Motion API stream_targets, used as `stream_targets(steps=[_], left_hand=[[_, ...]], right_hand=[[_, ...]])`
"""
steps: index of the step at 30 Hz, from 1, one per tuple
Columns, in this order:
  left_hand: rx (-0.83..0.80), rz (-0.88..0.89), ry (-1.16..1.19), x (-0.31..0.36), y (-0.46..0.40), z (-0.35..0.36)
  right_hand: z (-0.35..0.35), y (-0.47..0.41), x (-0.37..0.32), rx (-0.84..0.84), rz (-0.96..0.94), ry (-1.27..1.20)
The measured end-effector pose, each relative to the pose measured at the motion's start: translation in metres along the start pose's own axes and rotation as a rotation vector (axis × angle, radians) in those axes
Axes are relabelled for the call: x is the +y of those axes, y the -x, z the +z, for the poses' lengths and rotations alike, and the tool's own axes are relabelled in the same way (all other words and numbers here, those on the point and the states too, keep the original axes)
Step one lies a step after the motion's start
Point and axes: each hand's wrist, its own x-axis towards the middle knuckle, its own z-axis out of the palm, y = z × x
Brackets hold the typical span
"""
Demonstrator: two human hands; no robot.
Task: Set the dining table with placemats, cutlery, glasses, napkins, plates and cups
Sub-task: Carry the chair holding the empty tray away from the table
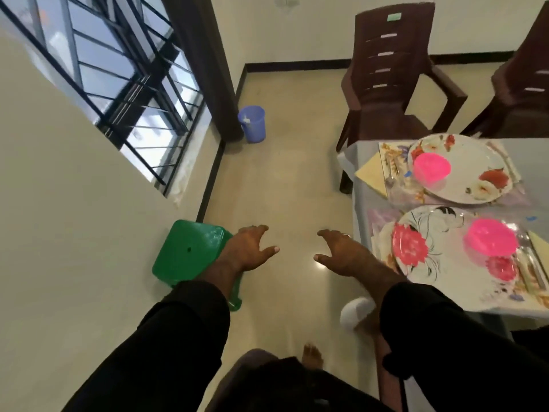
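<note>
The dining table (359, 209) stands at the right with two place settings. On the far floral placemat (395, 162) lies a flowered plate (475, 173) with a pink cup (432, 168) upside down on it, and a yellow napkin (372, 176) beside it. The near plate (430, 251) carries another pink cup (491, 239); cutlery (531, 263) lies to its right. My left hand (252, 248) and my right hand (341, 252) are held out over the floor, left of the table, fingers spread and holding nothing.
A green plastic stool (187, 254) stands on the floor under my left wrist, by the wall. A blue bucket (252, 124) sits near the curtain. Two brown plastic chairs (392, 72) stand behind the table. A barred window (118, 84) fills the left wall.
</note>
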Motion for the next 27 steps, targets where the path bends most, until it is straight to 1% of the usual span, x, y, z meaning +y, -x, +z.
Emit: stream_targets(steps=[5, 10, 11, 15, 19, 22, 27], left_hand=[[-0.059, 0.046, -0.068, -0.01, -0.123, -0.049], [-0.046, 0.093, -0.072, -0.026, -0.271, -0.106], [-0.059, 0.102, -0.076, -0.032, -0.315, -0.124], [-0.107, 0.147, -0.139, -0.041, -0.412, -0.17], [-0.104, 0.207, -0.174, -0.031, -0.52, -0.234], [-0.094, 0.251, -0.203, -0.017, -0.609, -0.267], [-0.097, 0.28, -0.245, 0.006, -0.75, -0.305]], right_hand=[[-0.066, -0.107, 0.005, 0.05, 0.025, -0.01], [-0.129, -0.235, 0.012, 0.063, 0.067, 0.0], [-0.147, -0.274, 0.016, 0.069, 0.087, 0.006], [-0.201, -0.35, 0.02, 0.099, 0.133, 0.007], [-0.264, -0.43, 0.028, 0.155, 0.168, -0.061], [-0.309, -0.495, 0.05, 0.186, 0.198, -0.07], [-0.371, -0.617, 0.111, 0.242, 0.242, -0.1]])
